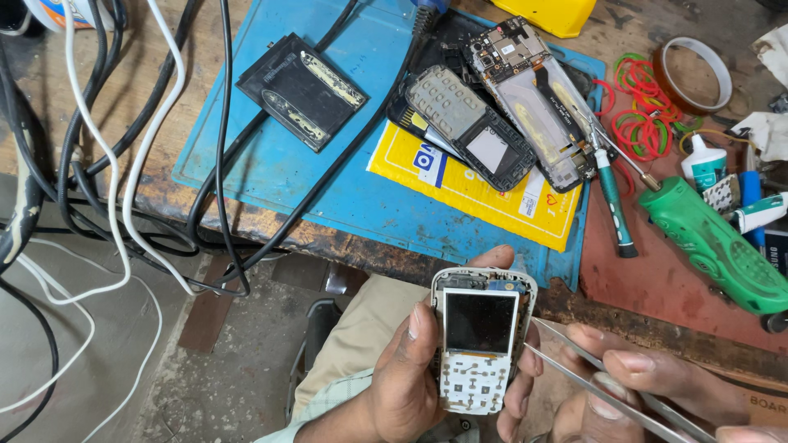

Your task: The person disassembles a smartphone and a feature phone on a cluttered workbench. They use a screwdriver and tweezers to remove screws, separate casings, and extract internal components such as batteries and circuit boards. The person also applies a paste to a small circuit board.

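Left hand wraps an opened keypad phone at bottom centre: thumb on its left edge, fingers curled round the right side. Front cover is off; dark screen and white key membrane exposed. Phone's lower end sits against the palm, its back is hidden.

Right hand at bottom right, cut off by the frame edge, pinches metal tweezers between thumb and fingers. Tips point left, just beside the phone's right edge; can't tell if they touch it.

On the workbench above: blue mat with a black battery at upper centre-left, a yellow packet, and a stack of stripped phone frames overlapping so individual parts are hard to separate. Right of these: green-handled screwdriver, green power tool partly cut off, rubber bands, tape roll. Cables tangle at left, ends out of view.
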